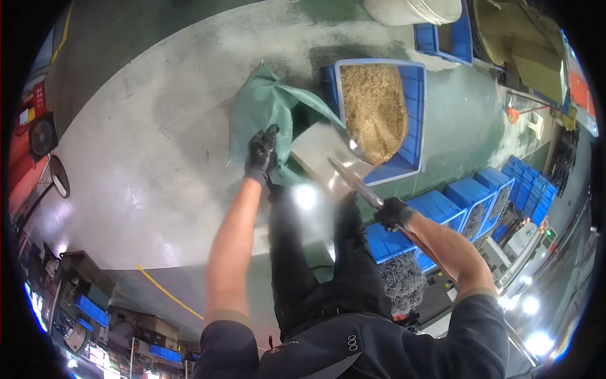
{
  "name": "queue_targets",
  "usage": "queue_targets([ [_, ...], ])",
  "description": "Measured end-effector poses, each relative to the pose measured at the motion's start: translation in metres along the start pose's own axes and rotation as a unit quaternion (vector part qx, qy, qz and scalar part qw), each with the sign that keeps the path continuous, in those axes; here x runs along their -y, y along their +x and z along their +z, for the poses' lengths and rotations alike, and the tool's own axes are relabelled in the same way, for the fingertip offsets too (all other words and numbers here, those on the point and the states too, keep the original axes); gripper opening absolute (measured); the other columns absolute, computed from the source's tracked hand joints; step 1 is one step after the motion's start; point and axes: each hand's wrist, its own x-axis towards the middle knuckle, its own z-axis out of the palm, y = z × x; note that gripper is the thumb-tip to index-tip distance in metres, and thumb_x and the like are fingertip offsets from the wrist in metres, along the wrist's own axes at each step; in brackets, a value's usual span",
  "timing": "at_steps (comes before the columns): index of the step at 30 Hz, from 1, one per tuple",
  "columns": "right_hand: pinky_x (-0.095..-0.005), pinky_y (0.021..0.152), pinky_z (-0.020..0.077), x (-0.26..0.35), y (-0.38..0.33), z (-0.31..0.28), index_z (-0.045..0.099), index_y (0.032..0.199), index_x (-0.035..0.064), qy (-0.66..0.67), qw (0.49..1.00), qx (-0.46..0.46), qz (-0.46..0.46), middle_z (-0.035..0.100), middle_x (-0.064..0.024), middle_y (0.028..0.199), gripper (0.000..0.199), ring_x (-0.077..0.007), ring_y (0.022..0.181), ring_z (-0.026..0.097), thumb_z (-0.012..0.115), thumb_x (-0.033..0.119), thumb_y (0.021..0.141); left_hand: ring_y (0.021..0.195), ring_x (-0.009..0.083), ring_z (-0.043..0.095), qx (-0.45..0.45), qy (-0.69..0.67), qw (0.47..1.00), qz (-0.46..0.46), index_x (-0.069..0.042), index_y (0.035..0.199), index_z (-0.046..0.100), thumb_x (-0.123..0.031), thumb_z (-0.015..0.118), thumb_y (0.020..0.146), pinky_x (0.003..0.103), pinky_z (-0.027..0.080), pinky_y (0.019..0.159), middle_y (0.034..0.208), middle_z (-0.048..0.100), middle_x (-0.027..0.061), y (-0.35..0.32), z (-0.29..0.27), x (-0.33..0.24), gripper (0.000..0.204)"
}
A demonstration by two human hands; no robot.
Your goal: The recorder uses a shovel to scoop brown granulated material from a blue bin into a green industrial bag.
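Note:
My left hand [262, 153], in a black glove, grips the near edge of a green woven sack [255, 110] whose mouth gapes to the right. My gloved right hand [394, 215] is closed round the handle of a metal shovel [325, 148]. The shovel's wide blade lies at the sack's mouth, its left edge against the opening; the blade looks bare. Just beyond stands a blue crate [415, 114] partly filled with golden metal shavings [375, 114]. The blade overlaps the crate's near left corner in view; contact there cannot be made out. The sack's inside is mostly hidden.
Several blue crates [435, 207] line the right side, some with grey metal shavings [404, 284]. A white bucket [413, 11] and another blue crate [464, 35] stand at the far right. Machinery [517, 246] is on the right; a fan [43, 138] is at the left.

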Motion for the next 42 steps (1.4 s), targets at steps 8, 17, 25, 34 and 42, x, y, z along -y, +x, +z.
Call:
queue_targets([
  [8, -0.0345, 0.043, 0.0458, -0.246, -0.042, -0.004, 0.064, 0.076, 0.0041, -0.022, 0.997, -0.071, -0.035, 0.061, -0.0106, 0.061, 0.011, -0.0173, 0.051, 0.060, 0.062, 0.015, 0.078, 0.093, 0.0243, 0.054, -0.014, -0.020, 0.998, 0.054, 0.004, 0.115, 0.055, -0.035, 0.053, 0.091, 0.035, 0.043, 0.081, 0.107, 0.059, 0.0147, -0.004, 0.062, -0.023, 0.046],
  [17, -0.0335, 0.043, 0.0453, -0.349, -0.058, -0.058, 0.062, 0.066, 0.0030, -0.104, 0.994, 0.001, 0.012, 0.059, -0.0099, 0.057, 0.014, -0.0180, 0.047, 0.058, 0.060, 0.012, 0.076, 0.105, 0.0318, 0.053, -0.026, 0.251, 0.964, 0.082, -0.005, 0.127, 0.051, -0.009, 0.033, 0.094, 0.037, 0.041, 0.092, 0.116, 0.056, 0.0214, 0.004, 0.073, 0.001, 0.038],
  [25, -0.0441, 0.050, 0.0492, -0.123, 0.289, -0.175, 0.066, 0.086, 0.0069, -0.050, 0.984, -0.172, 0.011, 0.066, -0.0116, 0.071, 0.022, -0.0223, 0.058, 0.064, 0.055, 0.026, 0.083, 0.108, 0.0216, 0.053, -0.026, -0.059, 0.997, -0.052, 0.003, 0.122, 0.053, -0.025, 0.045, 0.095, 0.033, 0.040, 0.093, 0.119, 0.057, 0.0125, 0.014, 0.116, 0.024, 0.039],
  [34, -0.0374, 0.052, 0.0498, -0.119, 0.377, -0.162, 0.060, 0.093, 0.0080, 0.099, 0.992, -0.064, -0.033, 0.063, -0.0081, 0.074, 0.021, -0.0191, 0.061, 0.062, 0.046, 0.024, 0.090, 0.095, 0.0203, 0.057, -0.041, -0.281, 0.950, -0.132, 0.001, 0.119, 0.052, -0.030, 0.052, 0.092, 0.032, 0.046, 0.083, 0.105, 0.058, 0.0096, -0.014, 0.150, -0.003, 0.041],
  [42, -0.0341, 0.039, 0.0434, -0.142, 0.303, -0.111, 0.059, 0.083, 0.0062, 0.206, 0.952, -0.188, -0.127, 0.056, -0.0073, 0.057, 0.016, -0.0183, 0.047, 0.056, 0.060, 0.022, 0.081, 0.099, 0.0165, 0.055, -0.057, -0.165, 0.981, -0.083, 0.002, 0.119, 0.055, -0.028, 0.048, 0.094, 0.031, 0.044, 0.087, 0.111, 0.059, 0.0083, -0.014, 0.127, -0.022, 0.039],
])
